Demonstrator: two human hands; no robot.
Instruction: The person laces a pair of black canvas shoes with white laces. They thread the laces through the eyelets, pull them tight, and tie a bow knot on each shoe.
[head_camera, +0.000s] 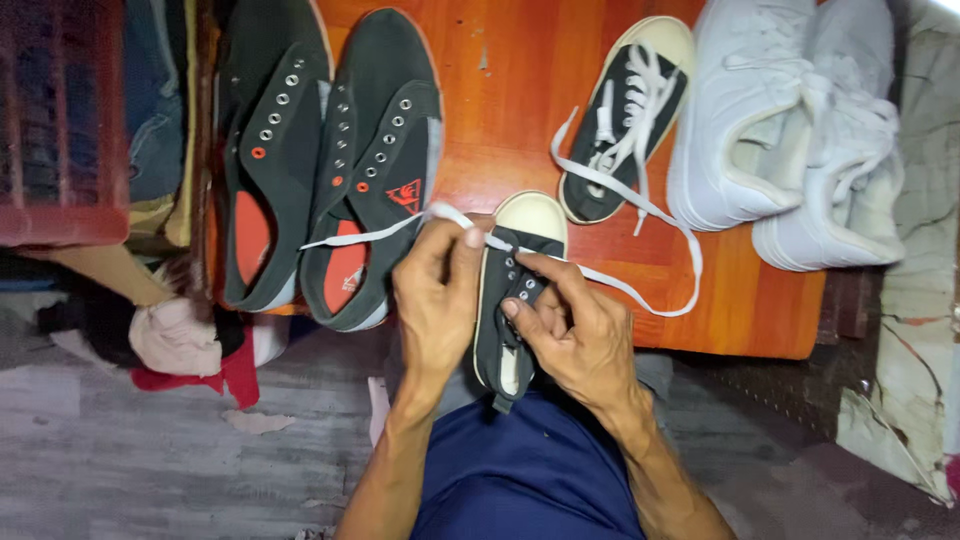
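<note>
Left hand (436, 300) fingers pinching white lace (640, 205) above small black shoe (510, 300); right hand (570, 330) fingers pressed at the eyelets; risk: lace tip slips out between fingers, or the slack loop on the tabletop (520, 90) snags the laced shoe (625, 120) beyond them.

There is just one camera, and it sits on the person's head. It looks straight down, from close by, at the orange table (520, 90) edge, the lap and the floor (150, 450).

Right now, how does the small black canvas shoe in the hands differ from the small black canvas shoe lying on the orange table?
The held small black shoe is only partly laced, its white lace trailing loose; the small black shoe on the table is laced up. The left hand and right hand grip the first; the second lies untouched. Both have cream toe caps.
</note>
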